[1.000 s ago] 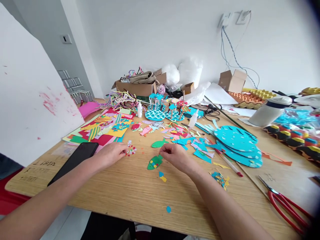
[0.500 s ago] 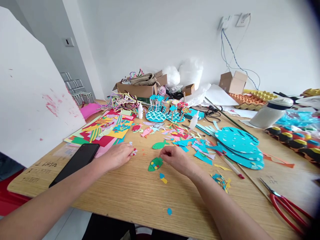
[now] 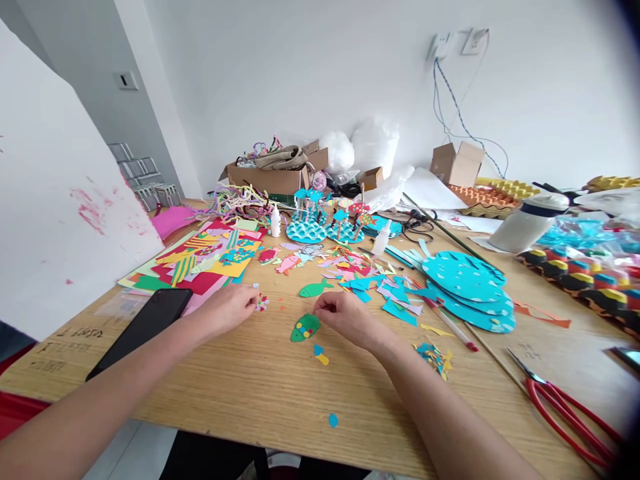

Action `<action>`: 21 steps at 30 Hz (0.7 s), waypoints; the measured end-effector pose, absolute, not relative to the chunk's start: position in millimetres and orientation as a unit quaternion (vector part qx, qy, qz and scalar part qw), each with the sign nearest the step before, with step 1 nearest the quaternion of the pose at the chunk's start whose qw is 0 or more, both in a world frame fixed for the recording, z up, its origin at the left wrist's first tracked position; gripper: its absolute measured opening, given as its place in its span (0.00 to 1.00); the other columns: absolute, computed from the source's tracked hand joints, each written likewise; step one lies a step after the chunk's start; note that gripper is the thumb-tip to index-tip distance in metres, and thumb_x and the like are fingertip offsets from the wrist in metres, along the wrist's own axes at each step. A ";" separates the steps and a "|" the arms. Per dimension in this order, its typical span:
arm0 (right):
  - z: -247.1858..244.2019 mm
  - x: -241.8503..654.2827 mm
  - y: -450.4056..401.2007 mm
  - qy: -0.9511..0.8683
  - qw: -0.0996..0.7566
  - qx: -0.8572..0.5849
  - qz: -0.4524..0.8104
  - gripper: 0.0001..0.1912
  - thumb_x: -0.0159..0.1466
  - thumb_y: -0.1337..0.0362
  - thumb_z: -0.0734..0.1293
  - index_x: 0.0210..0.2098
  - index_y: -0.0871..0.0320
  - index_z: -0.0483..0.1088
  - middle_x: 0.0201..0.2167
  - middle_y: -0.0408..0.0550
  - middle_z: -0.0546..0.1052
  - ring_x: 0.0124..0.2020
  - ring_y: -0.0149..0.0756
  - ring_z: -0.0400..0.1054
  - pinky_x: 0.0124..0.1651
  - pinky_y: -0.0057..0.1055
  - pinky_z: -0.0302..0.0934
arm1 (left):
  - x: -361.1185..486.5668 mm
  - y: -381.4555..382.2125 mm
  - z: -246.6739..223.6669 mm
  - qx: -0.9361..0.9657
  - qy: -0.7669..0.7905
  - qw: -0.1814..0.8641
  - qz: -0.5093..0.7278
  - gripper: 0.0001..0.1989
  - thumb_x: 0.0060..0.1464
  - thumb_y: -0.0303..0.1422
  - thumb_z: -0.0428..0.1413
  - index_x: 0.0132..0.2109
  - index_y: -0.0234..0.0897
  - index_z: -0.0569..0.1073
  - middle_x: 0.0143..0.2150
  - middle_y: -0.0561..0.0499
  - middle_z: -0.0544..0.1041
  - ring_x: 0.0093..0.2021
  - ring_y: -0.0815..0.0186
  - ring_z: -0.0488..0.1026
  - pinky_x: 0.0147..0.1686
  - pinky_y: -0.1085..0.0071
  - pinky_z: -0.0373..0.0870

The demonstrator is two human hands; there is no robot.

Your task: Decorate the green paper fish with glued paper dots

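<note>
A green paper fish [image 3: 304, 328] with yellow, blue and red dots lies flat on the table. At its tail end, my right hand [image 3: 343, 317] is closed in a pinch; its fingers cover the tail. My left hand [image 3: 233, 308] rests on the table with fingers curled, beside a small heap of red and white paper bits [image 3: 262, 303]. Whatever those fingers hold, if anything, is hidden. Behind the dotted fish is a plain green paper fish [image 3: 313, 289]. Blue and yellow paper pieces [image 3: 321, 355] lie in front, with a blue dot [image 3: 333, 420] nearer the table edge.
Red-handled scissors [image 3: 555, 407] lie at right, near stacked blue paper discs [image 3: 465, 283]. A black phone [image 3: 143, 330] lies by my left forearm. Farther back are glue bottles [image 3: 275, 222], paper scraps [image 3: 350, 263], fish models [image 3: 306, 230] and a white flask [image 3: 530, 223].
The view has turned slightly, so everything sits a little farther left in the picture. Both hands keep nearly the same places beside the paper bits and the dotted fish.
</note>
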State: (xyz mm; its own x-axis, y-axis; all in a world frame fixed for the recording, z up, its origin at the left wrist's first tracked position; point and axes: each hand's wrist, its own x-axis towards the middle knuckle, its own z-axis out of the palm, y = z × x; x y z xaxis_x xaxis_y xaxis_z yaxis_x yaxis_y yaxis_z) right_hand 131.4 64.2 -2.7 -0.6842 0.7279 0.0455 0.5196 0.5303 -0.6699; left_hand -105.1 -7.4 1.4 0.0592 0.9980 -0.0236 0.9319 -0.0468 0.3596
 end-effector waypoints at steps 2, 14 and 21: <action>-2.2 129.5 62.6 -0.854 0.171 -0.362 0.331 0.08 0.52 0.71 0.59 0.23 0.60 0.70 0.20 0.41 0.70 0.22 0.26 0.59 0.24 0.22 0.50 | -102.9 -6.3 4.3 0.689 0.680 0.199 0.151 0.06 0.46 0.30 0.48 0.26 0.36 0.68 0.25 0.52 0.70 0.28 0.64 0.67 0.29 0.70 0.61; -3.7 101.0 32.2 -0.809 0.253 -0.323 0.421 0.02 0.52 0.70 0.64 0.25 0.61 0.69 0.17 0.38 0.65 0.19 0.23 0.55 0.20 0.19 0.48 | -55.5 -20.8 18.3 0.612 0.603 0.431 0.276 0.07 0.45 0.36 0.49 0.27 0.36 0.64 0.22 0.58 0.62 0.23 0.71 0.60 0.23 0.74 0.56; -4.2 104.2 35.6 -0.825 0.227 -0.347 0.384 0.05 0.52 0.72 0.62 0.22 0.61 0.68 0.16 0.37 0.63 0.19 0.22 0.53 0.20 0.20 0.45 | -46.6 -17.3 18.0 0.620 0.594 0.438 0.266 0.06 0.44 0.35 0.49 0.25 0.37 0.63 0.21 0.58 0.60 0.23 0.70 0.58 0.23 0.73 0.53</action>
State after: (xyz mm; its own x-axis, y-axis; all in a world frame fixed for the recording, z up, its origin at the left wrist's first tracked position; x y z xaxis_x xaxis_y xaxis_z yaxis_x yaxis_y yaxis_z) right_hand 104.2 35.6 -4.2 -0.6559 0.7471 0.1081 0.3982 0.4641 -0.7912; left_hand -46.6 -17.3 18.0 0.1518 0.9700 -0.1899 0.5038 0.0894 0.8592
